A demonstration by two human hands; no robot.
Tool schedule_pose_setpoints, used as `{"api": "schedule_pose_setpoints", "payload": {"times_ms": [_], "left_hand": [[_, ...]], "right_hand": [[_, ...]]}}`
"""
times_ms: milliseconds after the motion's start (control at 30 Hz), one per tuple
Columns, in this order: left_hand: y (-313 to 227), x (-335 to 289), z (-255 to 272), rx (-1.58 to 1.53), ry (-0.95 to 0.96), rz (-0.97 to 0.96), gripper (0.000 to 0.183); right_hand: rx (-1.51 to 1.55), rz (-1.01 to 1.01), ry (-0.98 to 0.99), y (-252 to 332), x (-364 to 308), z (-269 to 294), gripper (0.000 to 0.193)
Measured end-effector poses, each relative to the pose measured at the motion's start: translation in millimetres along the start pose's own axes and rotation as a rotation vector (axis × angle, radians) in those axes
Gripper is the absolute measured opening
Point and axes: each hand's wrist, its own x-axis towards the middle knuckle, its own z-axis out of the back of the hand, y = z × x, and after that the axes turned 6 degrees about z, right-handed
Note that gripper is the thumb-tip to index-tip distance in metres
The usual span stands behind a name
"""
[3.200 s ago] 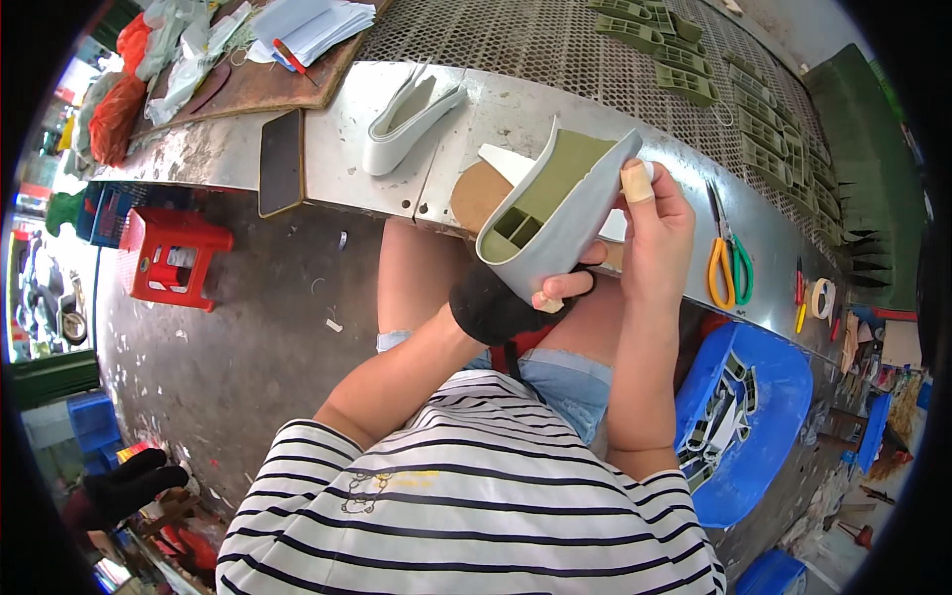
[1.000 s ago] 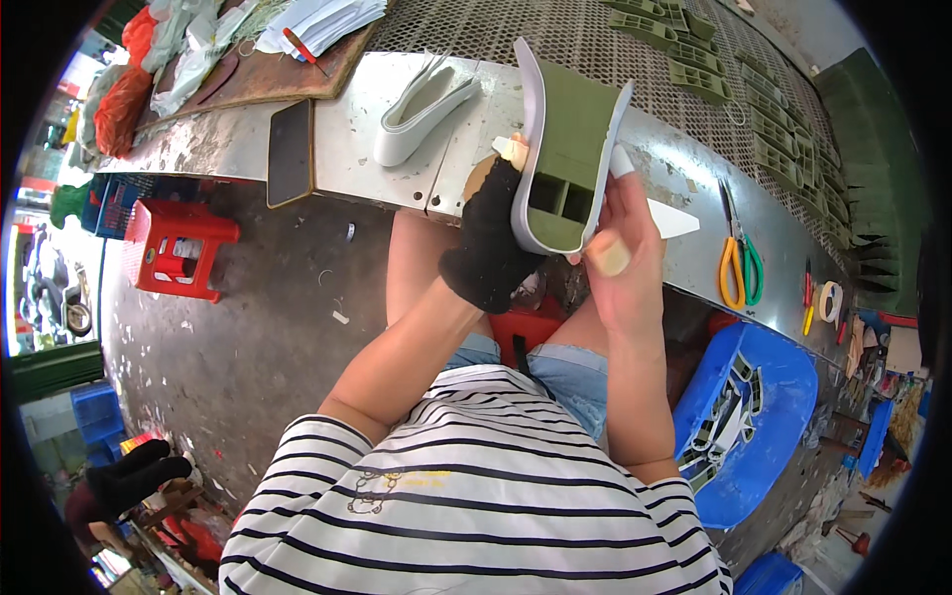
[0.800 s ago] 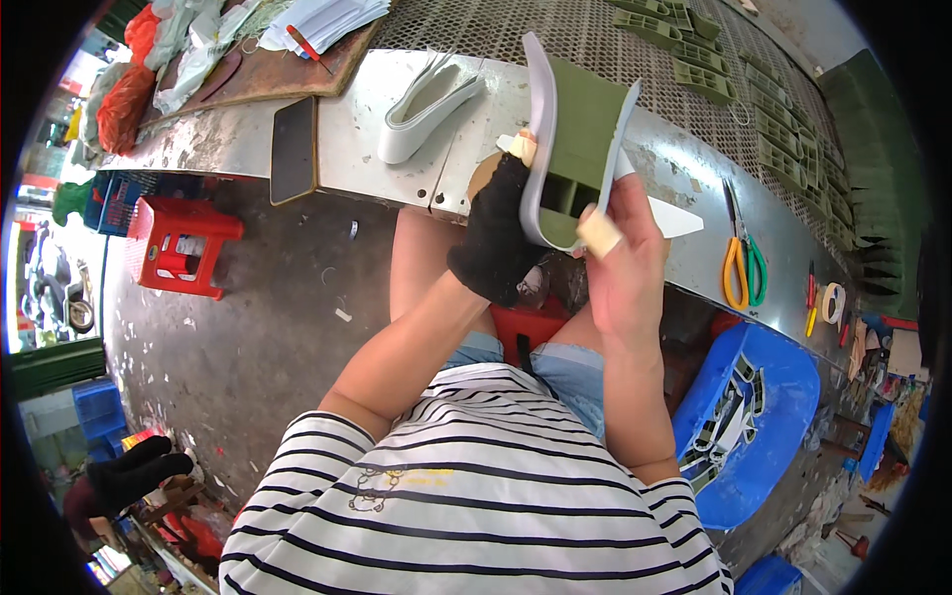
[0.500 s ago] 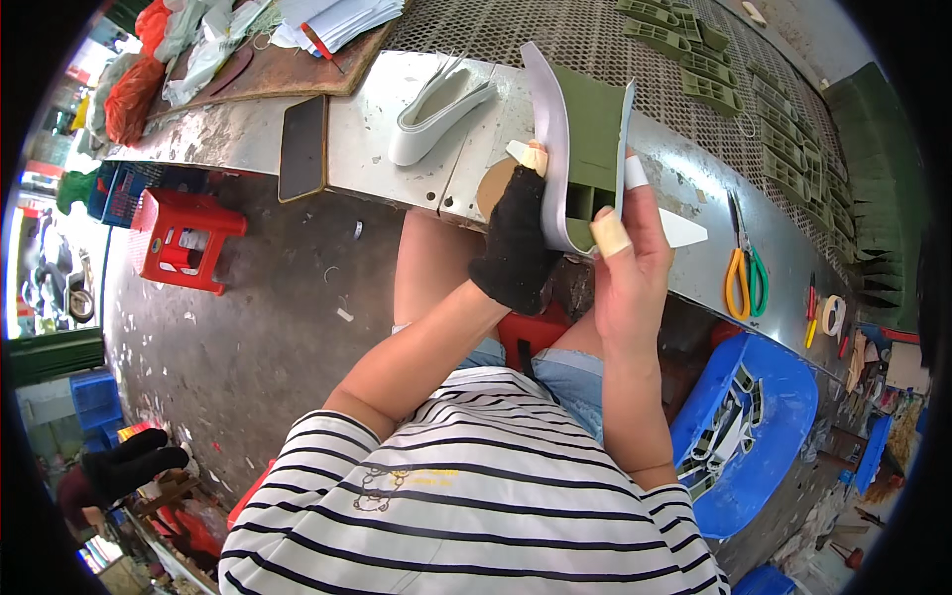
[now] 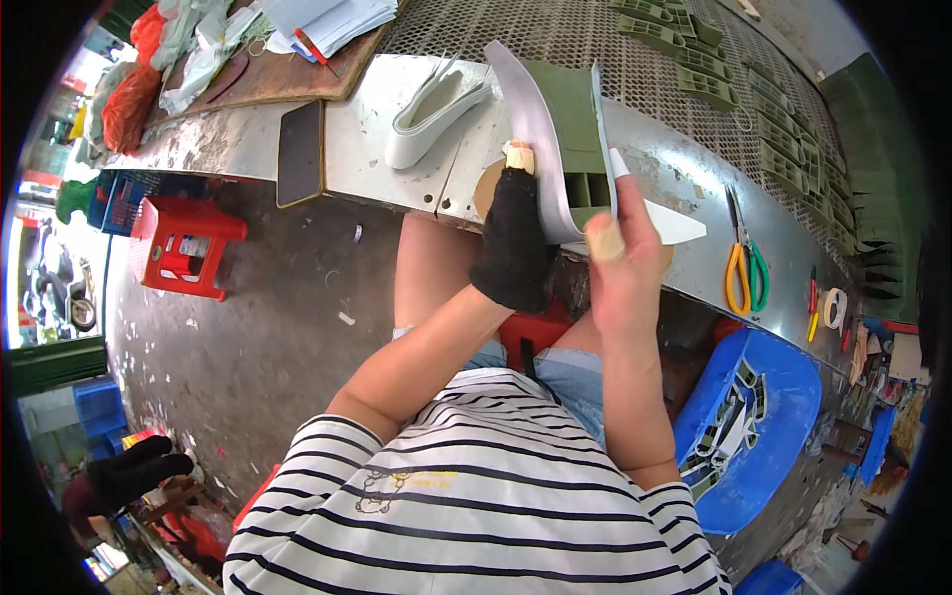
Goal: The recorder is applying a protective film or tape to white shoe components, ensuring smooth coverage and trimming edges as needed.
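Note:
Both hands hold up a boat-shaped part (image 5: 565,129) with white curved walls and an olive-green inside divided into cells. My left hand (image 5: 514,238), in a black fingerless glove with a taped fingertip, grips its left white wall from below. My right hand (image 5: 625,263), thumb wrapped in tan tape, pinches the right wall. The part stands upright on edge over the front of the metal table (image 5: 397,149).
A similar white part (image 5: 431,109) and a dark flat slab (image 5: 299,151) lie on the table to the left. Orange-and-green scissors (image 5: 742,266) lie to the right, green pieces (image 5: 684,50) on the mesh behind. A red stool (image 5: 183,243) and a blue bin (image 5: 749,421) stand on the floor.
The part has been turned from lying tilted across my hands to standing upright on edge and lifted a little higher over the table. Both hands kept their hold throughout.

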Motion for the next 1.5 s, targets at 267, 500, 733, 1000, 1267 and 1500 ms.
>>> {"api": "schedule_pose_setpoints", "payload": {"times_ms": [267, 500, 733, 1000, 1267, 1500], "left_hand": [[6.3, -1.9, 0.4, 0.051, 0.035, -0.125, 0.061], [12.0, -8.7, -8.4, 0.17, -0.104, -0.211, 0.044], [5.7, -18.9, -7.1, 0.486, -0.048, -0.23, 0.044], [26.9, -26.0, 33.0, 0.753, -0.108, -0.221, 0.051], [-8.8, -37.8, -10.2, 0.623, 0.081, 0.101, 0.054], [-13.7, -39.5, -1.1, 0.524, 0.086, 0.301, 0.056]], "right_hand": [[0.14, -0.112, -0.124, 0.1, 0.8, -0.9, 0.063], [0.079, -0.108, -0.128, 0.0, 3.1, 3.4, 0.054], [-0.133, 0.032, -0.067, 6.4, 9.0, 5.7, 0.043], [-0.627, 0.343, -0.003, 37.4, 25.7, 10.7, 0.063], [-0.767, 0.236, 0.199, 57.0, 43.3, 33.3, 0.036], [-0.897, 0.32, 0.201, 73.4, 47.8, 16.1, 0.014]]}}
